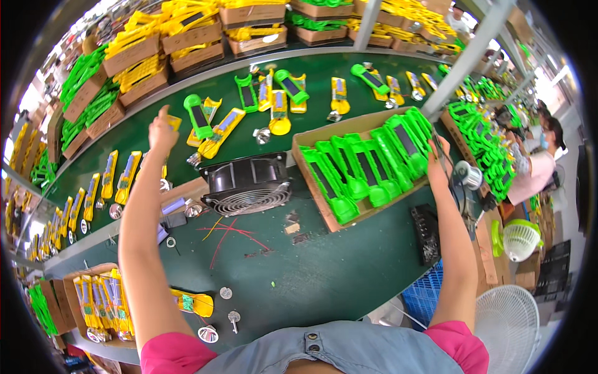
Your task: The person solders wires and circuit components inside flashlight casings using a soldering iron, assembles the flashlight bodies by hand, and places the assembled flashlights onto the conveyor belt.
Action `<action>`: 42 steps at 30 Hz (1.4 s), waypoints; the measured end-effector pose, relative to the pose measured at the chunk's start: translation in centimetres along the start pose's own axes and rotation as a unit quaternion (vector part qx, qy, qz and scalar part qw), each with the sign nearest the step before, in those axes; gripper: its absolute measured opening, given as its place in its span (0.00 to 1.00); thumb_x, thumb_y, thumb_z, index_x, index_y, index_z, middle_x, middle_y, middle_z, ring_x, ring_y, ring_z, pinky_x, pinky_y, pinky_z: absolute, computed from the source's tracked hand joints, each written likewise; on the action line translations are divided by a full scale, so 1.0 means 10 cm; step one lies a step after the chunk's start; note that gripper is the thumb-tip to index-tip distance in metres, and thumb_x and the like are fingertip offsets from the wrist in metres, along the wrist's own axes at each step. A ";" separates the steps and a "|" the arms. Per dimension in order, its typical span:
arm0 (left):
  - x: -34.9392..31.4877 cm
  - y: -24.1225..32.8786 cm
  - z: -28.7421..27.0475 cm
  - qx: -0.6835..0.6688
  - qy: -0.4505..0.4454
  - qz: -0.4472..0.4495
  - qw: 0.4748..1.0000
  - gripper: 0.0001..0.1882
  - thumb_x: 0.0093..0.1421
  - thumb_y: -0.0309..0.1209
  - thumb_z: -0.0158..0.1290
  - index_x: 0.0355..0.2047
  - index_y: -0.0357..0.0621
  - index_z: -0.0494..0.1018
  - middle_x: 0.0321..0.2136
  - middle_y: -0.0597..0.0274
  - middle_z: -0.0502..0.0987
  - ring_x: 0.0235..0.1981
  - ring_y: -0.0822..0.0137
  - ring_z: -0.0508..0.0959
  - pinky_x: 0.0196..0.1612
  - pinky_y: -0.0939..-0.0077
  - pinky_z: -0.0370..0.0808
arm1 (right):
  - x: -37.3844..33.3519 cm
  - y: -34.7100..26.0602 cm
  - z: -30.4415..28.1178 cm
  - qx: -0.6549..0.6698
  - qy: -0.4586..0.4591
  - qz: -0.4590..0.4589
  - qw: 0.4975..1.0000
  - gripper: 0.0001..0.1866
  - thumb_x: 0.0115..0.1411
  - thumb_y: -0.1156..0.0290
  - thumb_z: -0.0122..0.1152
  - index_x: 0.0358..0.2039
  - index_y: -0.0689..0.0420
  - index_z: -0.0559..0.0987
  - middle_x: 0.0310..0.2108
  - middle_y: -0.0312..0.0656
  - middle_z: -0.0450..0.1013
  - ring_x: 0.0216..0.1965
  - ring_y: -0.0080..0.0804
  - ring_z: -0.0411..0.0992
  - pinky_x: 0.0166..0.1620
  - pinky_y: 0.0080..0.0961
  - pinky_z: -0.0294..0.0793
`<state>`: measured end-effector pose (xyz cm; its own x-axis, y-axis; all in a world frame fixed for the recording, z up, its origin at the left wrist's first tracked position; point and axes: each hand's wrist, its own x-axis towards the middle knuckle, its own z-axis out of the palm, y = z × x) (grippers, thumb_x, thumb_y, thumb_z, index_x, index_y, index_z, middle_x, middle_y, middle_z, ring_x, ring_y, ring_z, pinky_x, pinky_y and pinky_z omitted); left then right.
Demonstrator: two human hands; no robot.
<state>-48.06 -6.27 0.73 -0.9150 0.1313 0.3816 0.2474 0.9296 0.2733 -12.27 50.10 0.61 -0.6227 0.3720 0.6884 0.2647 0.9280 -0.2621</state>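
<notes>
Got left hand [163,133] far left by a yellow piece [175,123], right hand [439,167] over beside the green casings [380,197]. Can't tell either grip, tbh.

Just toward nine o'clock from the middle of the green desk [336,268] sits a black fan [245,174] with a round wire guard; red wires [229,229] lie near eight. A blue crate [425,290] shows between four and five, a white fan [512,327] at four, and a co-worker in pink [531,173] at three.
</notes>
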 end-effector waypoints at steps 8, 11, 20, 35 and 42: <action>-1.30 0.69 -2.37 -0.045 0.027 0.156 0.986 0.18 0.38 0.29 0.60 0.32 0.39 0.71 0.31 0.55 0.72 0.32 0.59 0.74 0.36 0.73 0.70 | -0.34 -0.57 -0.83 0.243 -0.026 0.209 0.947 0.17 0.52 0.78 0.54 0.44 0.50 0.77 0.47 0.45 0.69 0.43 0.30 0.71 0.44 0.24 0.68; -2.08 0.65 -2.48 -0.243 0.010 0.108 0.964 0.13 0.37 0.19 0.59 0.25 0.39 0.69 0.28 0.61 0.70 0.33 0.67 0.72 0.39 0.76 0.68 | -0.74 -1.05 -1.20 0.119 -0.015 0.017 0.993 0.17 0.51 0.81 0.56 0.42 0.53 0.77 0.48 0.40 0.64 0.48 0.28 0.65 0.48 0.23 0.66; -4.36 1.31 -1.22 -0.363 -0.049 -0.121 0.923 0.15 0.40 0.24 0.62 0.31 0.41 0.71 0.33 0.57 0.72 0.40 0.62 0.71 0.46 0.72 0.67 | -2.21 -2.04 -1.22 0.369 -0.272 0.069 0.886 0.14 0.54 0.79 0.52 0.42 0.63 0.72 0.38 0.45 0.74 0.38 0.33 0.74 0.42 0.22 0.70; -4.10 2.21 -0.89 -0.387 -0.206 0.187 0.879 0.07 0.46 0.23 0.55 0.28 0.38 0.75 0.27 0.54 0.75 0.27 0.58 0.74 0.34 0.71 0.71 | -2.62 -1.99 -1.03 0.360 -0.237 0.029 0.902 0.16 0.51 0.79 0.54 0.43 0.61 0.69 0.38 0.50 0.72 0.45 0.46 0.70 0.45 0.30 0.69; -4.07 1.86 -1.20 -0.462 -0.121 -0.010 0.879 0.12 0.47 0.18 0.55 0.34 0.40 0.76 0.21 0.61 0.73 0.24 0.73 0.76 0.27 0.82 0.71 | -2.43 -1.99 -1.14 0.424 -0.318 -0.030 0.848 0.20 0.51 0.82 0.55 0.43 0.59 0.61 0.40 0.42 0.74 0.38 0.37 0.74 0.39 0.23 0.72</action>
<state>-2.34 1.58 0.87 -0.9353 0.2914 0.2005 0.2818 0.2715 0.9202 6.00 22.34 -3.16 -0.9586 0.0083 0.2847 -0.2380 0.5255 -0.8168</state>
